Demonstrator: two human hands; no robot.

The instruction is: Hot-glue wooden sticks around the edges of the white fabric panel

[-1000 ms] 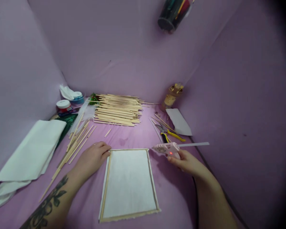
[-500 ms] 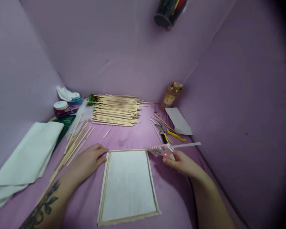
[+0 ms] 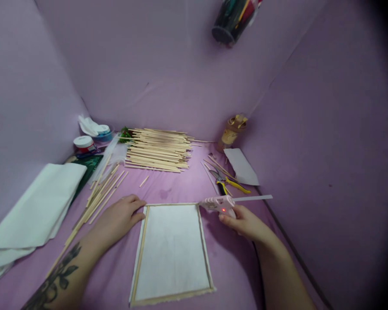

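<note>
A white rectangular sheet (image 3: 173, 252) lies in front of me, with thin wooden sticks along its edges like a frame. My left hand (image 3: 127, 214) rests flat on the table at the sheet's far left corner, its fingertips touching the edge and the thumb a little apart from the fingers. In my right hand (image 3: 241, 221) is a pink hot glue gun (image 3: 218, 204), my fingers wrapped round its handle. Its nozzle is at the far right corner of the frame, and a red light glows on its side. A white glue stick (image 3: 254, 198) juts from its back.
Wooden sticks (image 3: 158, 150) are piled at the back, and more loose sticks (image 3: 100, 196) lie left. Yellow-handled pliers (image 3: 236, 185), a paper piece (image 3: 241, 165) and a brown cup (image 3: 231, 133) stand or lie right. Folded white cloth (image 3: 39, 206) and lidded jars (image 3: 84, 143) are at left.
The view has shifted slightly. Both hands keep their places at the two far corners, and the glue gun's nozzle remains at the right corner.
</note>
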